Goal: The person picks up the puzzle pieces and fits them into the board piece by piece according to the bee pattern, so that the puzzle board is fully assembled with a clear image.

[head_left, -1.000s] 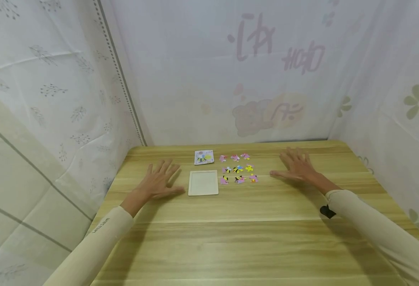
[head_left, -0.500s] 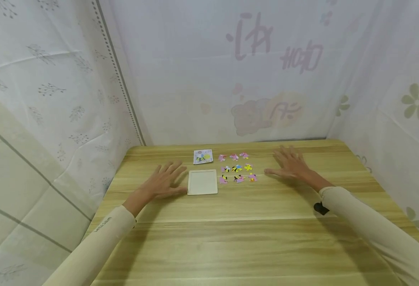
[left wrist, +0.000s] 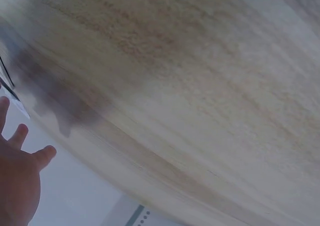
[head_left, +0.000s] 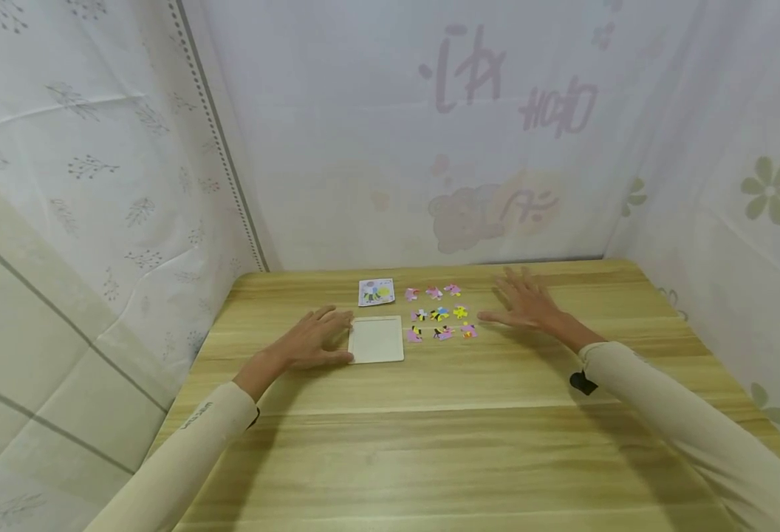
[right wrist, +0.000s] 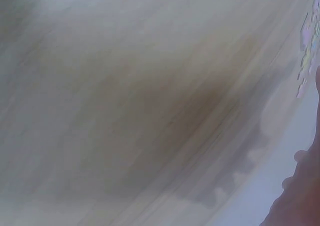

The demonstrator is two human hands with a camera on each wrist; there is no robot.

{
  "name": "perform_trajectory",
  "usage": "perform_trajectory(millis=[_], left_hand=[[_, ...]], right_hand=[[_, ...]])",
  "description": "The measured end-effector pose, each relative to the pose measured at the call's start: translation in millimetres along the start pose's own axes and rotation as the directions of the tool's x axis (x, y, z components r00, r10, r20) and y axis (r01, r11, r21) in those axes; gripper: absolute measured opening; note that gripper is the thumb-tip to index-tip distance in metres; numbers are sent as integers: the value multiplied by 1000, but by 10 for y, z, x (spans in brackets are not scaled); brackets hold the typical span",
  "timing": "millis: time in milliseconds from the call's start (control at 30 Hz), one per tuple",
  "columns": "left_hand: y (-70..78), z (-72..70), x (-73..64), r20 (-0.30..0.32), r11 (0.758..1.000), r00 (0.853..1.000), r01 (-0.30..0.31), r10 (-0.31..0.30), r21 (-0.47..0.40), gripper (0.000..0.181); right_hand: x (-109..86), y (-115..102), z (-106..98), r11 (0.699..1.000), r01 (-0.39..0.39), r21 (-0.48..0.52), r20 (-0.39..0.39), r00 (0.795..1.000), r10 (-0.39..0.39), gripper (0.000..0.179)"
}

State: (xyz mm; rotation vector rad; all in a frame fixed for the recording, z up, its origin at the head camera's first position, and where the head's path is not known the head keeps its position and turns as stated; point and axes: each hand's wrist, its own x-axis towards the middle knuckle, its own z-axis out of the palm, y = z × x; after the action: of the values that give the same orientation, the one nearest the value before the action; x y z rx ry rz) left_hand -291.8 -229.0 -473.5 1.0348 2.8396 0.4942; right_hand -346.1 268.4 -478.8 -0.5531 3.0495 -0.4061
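Note:
My left hand (head_left: 309, 343) is at the left side of a pale square puzzle tray (head_left: 378, 341), thumb by its near corner and fingertips by its far corner, the fingers loosely bent. In the left wrist view, part of the left hand (left wrist: 19, 178) shows with its fingers apart. To the right of the tray, small pink, yellow and black jigsaw pieces (head_left: 439, 314) lie in three rows. My right hand (head_left: 528, 306) hovers to the right of these pieces with fingers spread and nothing held. Only an edge of that hand (right wrist: 297, 198) appears in the right wrist view.
Behind the tray lies a square picture card (head_left: 377, 292) with a bee on it. Everything rests on a wood-grain table (head_left: 390, 451). Patterned curtains (head_left: 337, 148) hang along the back and both sides.
My left hand has moved right to the tray's edge and its fingers have drawn closer together. The right hand has shifted left towards the jigsaw pieces. The tray and pieces lie as before.

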Motion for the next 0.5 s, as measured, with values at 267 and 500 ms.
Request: perform_trajectory(millis=[267, 500], left_hand=[[9, 16, 27, 5, 999, 1000, 8, -8, -40, 67], [4, 35, 17, 23, 999, 999, 35, -34, -40, 70]], right_hand=[[100, -231, -62, 1000, 28, -1, -26, 999, -28, 99], [220, -461, -65, 999, 44, -12, -7, 999, -44, 100]])
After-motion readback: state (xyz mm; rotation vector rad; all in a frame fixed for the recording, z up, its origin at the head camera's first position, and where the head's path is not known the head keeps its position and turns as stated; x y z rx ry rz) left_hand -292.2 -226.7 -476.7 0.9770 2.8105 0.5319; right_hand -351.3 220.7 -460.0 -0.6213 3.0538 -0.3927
